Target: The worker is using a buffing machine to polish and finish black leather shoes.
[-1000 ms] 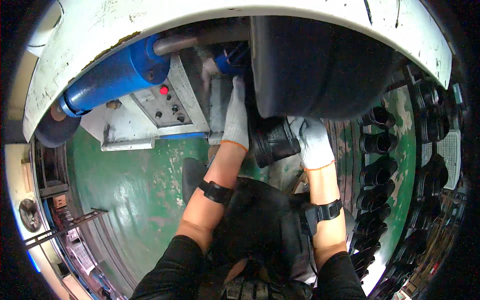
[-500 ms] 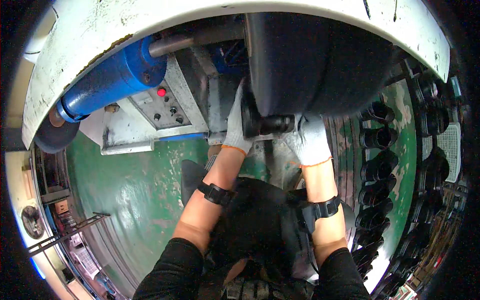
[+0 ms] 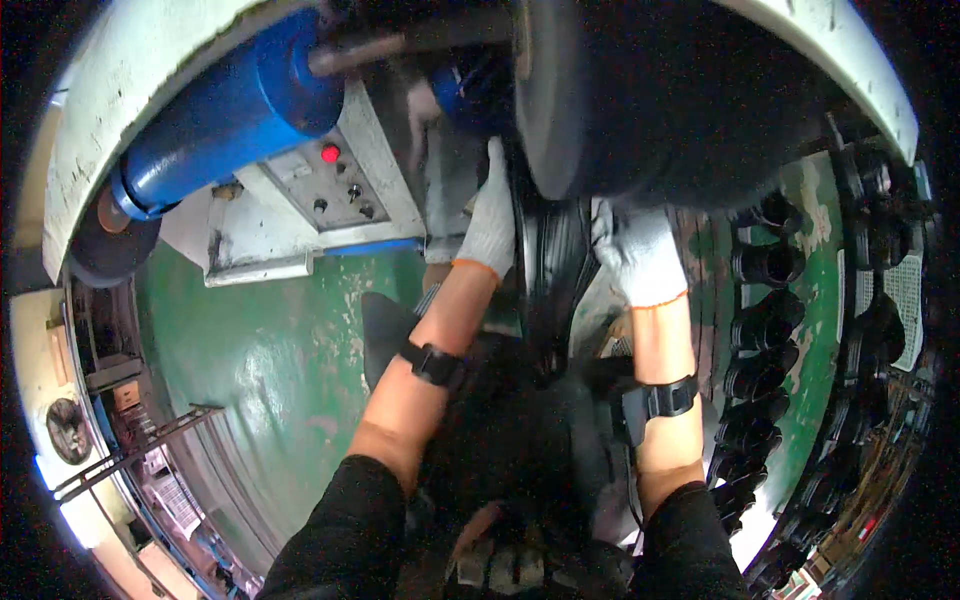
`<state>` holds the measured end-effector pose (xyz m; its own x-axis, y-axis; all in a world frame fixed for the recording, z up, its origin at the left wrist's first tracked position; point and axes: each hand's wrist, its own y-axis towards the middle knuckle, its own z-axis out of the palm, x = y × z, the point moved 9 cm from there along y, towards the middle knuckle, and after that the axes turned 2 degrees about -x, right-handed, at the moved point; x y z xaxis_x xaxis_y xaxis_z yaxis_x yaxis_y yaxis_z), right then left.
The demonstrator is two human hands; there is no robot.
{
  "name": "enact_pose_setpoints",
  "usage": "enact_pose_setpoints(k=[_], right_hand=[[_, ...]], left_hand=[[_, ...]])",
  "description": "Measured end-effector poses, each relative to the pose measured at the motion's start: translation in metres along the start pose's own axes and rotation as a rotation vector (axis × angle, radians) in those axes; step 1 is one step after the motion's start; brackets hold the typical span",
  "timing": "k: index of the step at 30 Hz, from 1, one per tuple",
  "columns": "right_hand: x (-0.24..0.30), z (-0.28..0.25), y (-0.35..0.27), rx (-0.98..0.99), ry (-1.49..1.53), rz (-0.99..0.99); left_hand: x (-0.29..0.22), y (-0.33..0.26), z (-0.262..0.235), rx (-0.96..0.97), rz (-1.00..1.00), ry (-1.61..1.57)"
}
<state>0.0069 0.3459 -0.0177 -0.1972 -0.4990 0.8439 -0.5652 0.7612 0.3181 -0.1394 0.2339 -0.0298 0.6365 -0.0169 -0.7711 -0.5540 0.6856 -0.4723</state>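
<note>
A glossy black boot (image 3: 552,255) is held lengthwise between my gloved hands, just under a large dark roller (image 3: 680,110) at the top. My left hand (image 3: 490,215), in a white knit glove with an orange cuff, grips its left side, fingers reaching up along it. On the other side my right hand (image 3: 640,250), in a matching glove, holds it with curled fingers. The boot's upper end lies in shadow by the roller, so I cannot tell whether they touch.
A white curved hood (image 3: 160,90) arches over the roller. Left of it are a blue cylinder (image 3: 220,120) on a shaft and a control panel (image 3: 325,190) with a red button. Racks of black footwear (image 3: 765,260) line the right side. Green floor (image 3: 270,330) shows at left.
The boot has turned from lying crosswise to pointing lengthwise toward me. My right hand has shifted slightly right, and the machine appears a little higher in view.
</note>
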Motion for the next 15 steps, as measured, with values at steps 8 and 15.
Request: enact_pose_setpoints(k=[8,15], right_hand=[[-0.007,-0.009,0.010,0.107,-0.055,0.029],[0.002,-0.024,0.013,0.020,-0.310,-0.124]], left_hand=[[0.012,0.011,0.007,0.082,-0.153,-0.201],[0.034,-0.005,0.038,0.464,-0.254,-0.502]])
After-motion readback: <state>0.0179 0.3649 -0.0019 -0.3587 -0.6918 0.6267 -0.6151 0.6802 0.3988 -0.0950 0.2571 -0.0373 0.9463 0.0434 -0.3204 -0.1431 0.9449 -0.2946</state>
